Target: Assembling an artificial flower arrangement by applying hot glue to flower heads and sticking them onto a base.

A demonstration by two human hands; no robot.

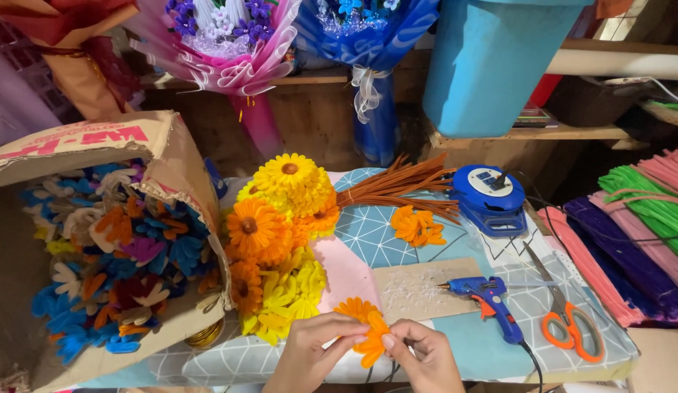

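Both hands meet at the table's front edge around a small orange pipe-cleaner flower. My left hand pinches its left petals with thumb and forefinger. My right hand grips the lower right petals. Just behind it lie a pink sheet and a piece of cardboard dotted with dried glue. A blue glue gun rests to the right of my hands, nozzle pointing left.
A heap of finished yellow and orange flowers lies centre left. A tipped cardboard box spills multicoloured flowers. Orange scissors, a blue extension reel, orange stems, loose orange petals and pipe-cleaner bundles lie around. Bouquets stand behind.
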